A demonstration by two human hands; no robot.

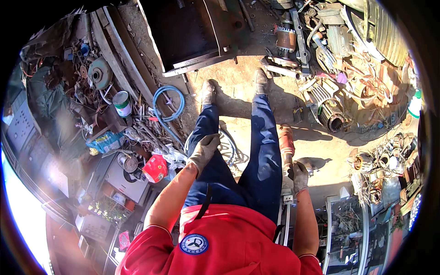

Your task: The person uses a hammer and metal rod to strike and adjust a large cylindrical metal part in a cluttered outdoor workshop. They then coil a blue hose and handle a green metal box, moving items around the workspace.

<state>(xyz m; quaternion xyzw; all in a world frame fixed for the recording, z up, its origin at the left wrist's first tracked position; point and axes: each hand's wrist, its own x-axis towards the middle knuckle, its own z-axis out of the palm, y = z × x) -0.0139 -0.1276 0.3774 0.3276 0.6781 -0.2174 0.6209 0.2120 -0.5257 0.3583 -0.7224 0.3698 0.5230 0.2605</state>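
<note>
My left hand point(204, 153), in a grey glove, is closed beside my left thigh point(206, 123); whatever it may hold is hidden. My right hand point(299, 175), also gloved, grips the near end of a reddish cylindrical tool point(286, 140) with a dark grip and metal section, beside my right leg point(263, 137). Pale looped hose or cable point(225, 146) lies on the ground between and behind my legs. My two shoes point(208, 91) stand apart on sunlit concrete.
A rusty steel trough point(220, 34) lies ahead. Left are long beams point(120, 50), blue hose point(167, 117), a bucket point(121, 104) and assorted scrap. Right are motor housings point(332, 117), metal parts point(371, 165) and a large ribbed drum point(385, 32). Glass-fronted frames point(364, 238) lie at lower right.
</note>
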